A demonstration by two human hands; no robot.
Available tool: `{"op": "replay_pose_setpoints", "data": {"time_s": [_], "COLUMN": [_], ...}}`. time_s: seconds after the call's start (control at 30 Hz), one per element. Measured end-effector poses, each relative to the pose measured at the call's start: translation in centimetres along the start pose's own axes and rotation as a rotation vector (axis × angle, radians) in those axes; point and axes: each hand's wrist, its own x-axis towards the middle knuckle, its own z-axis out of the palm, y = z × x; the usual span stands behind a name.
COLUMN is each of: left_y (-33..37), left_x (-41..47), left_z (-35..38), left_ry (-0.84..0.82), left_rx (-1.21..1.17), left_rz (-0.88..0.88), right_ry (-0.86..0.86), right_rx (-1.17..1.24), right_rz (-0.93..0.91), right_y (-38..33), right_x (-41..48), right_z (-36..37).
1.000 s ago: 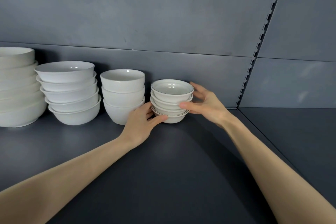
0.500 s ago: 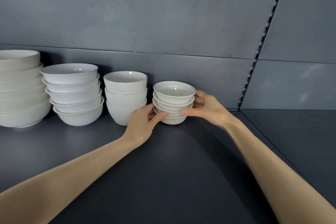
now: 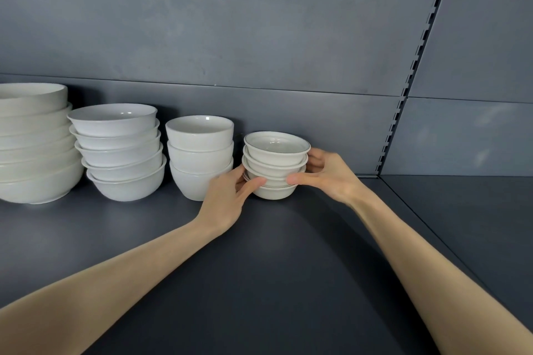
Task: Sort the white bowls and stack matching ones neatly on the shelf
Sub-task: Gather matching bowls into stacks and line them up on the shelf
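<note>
Though time has passed, I still clasp the small bowl stack [image 3: 277, 157].
My left grip [image 3: 227, 196] curls round its left side, my right grip [image 3: 327, 176] opposite, thumbs frontward.

Four neat stacks stand in a row at the back of the shelf [image 3: 288, 268], largest at the left: big bowls [image 3: 31, 153], wide bowls [image 3: 121, 153], deep bowls [image 3: 199, 155], and small bowls [image 3: 274, 164] with dark rims.

four bowl stacks [image 3: 199, 155] line the shelf [image 3: 274, 268] against the back panel [image 3: 259, 23].
</note>
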Motion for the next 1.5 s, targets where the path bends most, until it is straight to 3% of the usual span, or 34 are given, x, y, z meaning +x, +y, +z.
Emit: {"op": "replay_pose_setpoints", "data": {"time_s": [0.67, 0.9, 1.5], "left_y": [0.1, 0.4, -0.3], "left_x": [0.0, 0.0, 0.3], "left_z": [0.1, 0.4, 0.6], "left_ry": [0.018, -0.043, -0.053], "left_rx": [0.0, -0.126, -0.125], "left_rz": [-0.001, -0.042, -0.009], "right_ry": [0.019, -0.006, 0.109], "right_rx": [0.014, 0.004, 0.11], "right_rz": [-0.023, -0.01, 0.033], "right_y": [-0.1, -0.8, -2.4], "right_x": [-0.3, -0.6, -0.7], "right_z": [0.1, -0.1, 0.9]}}
